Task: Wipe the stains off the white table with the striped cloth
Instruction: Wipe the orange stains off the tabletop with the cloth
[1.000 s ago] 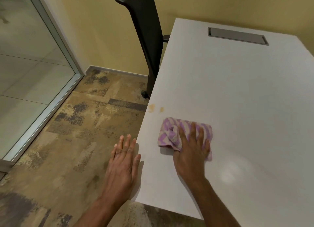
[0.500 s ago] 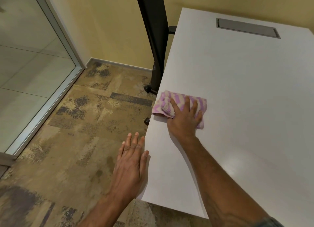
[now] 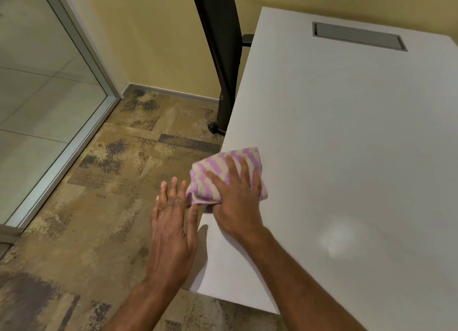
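Note:
The purple-and-cream striped cloth (image 3: 210, 172) lies bunched at the left edge of the white table (image 3: 347, 145), partly hanging past the edge. My right hand (image 3: 235, 202) presses flat on top of it, fingers spread over the cloth. Beside the table edge my left hand (image 3: 173, 221) is held flat with fingers apart, its fingertips just touching the cloth's lower left corner and its thumb at the table edge. No stains show on the table surface; the cloth covers the spot by the edge.
A black chair back (image 3: 220, 58) stands against the table's left side, with a caster near the floor. A grey cable hatch (image 3: 359, 35) is set in the far tabletop. Patterned carpet (image 3: 111, 182) and a glass wall (image 3: 37, 83) lie left.
The cloth under my right hand swept forward over two brown stains near the edge, then back and left to the table edge. My left hand rose to meet it.

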